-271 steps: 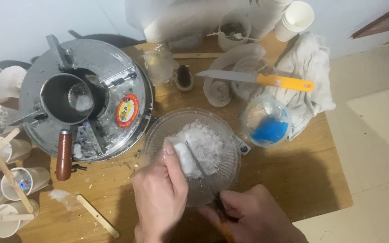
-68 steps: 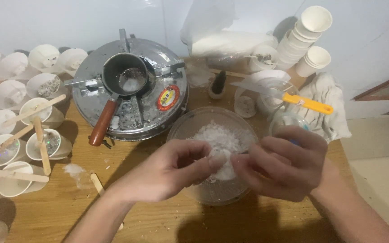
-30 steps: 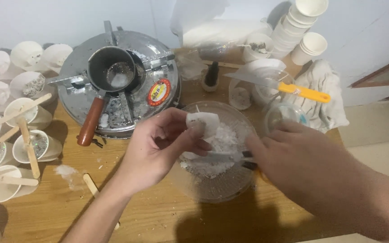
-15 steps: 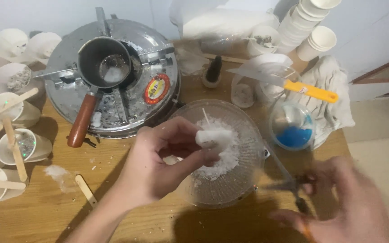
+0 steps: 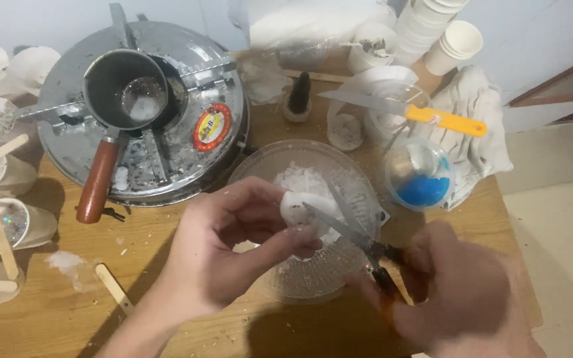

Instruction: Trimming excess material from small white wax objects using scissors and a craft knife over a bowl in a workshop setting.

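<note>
Left hand [image 5: 233, 248] pinches a white lump [image 5: 298, 207] between thumb and fingertips, just over the glass bowl [image 5: 280, 159] of white pieces. Its forearm comes up from the lower edge, palm turned inward. Right hand [image 5: 459, 292] is curled tight around the scissors [image 5: 349, 232], whose parted blades reach left and touch the lump. That hand is blurred; the scissor handles are hidden inside its fingers, and the wrist is cut off below.
</note>
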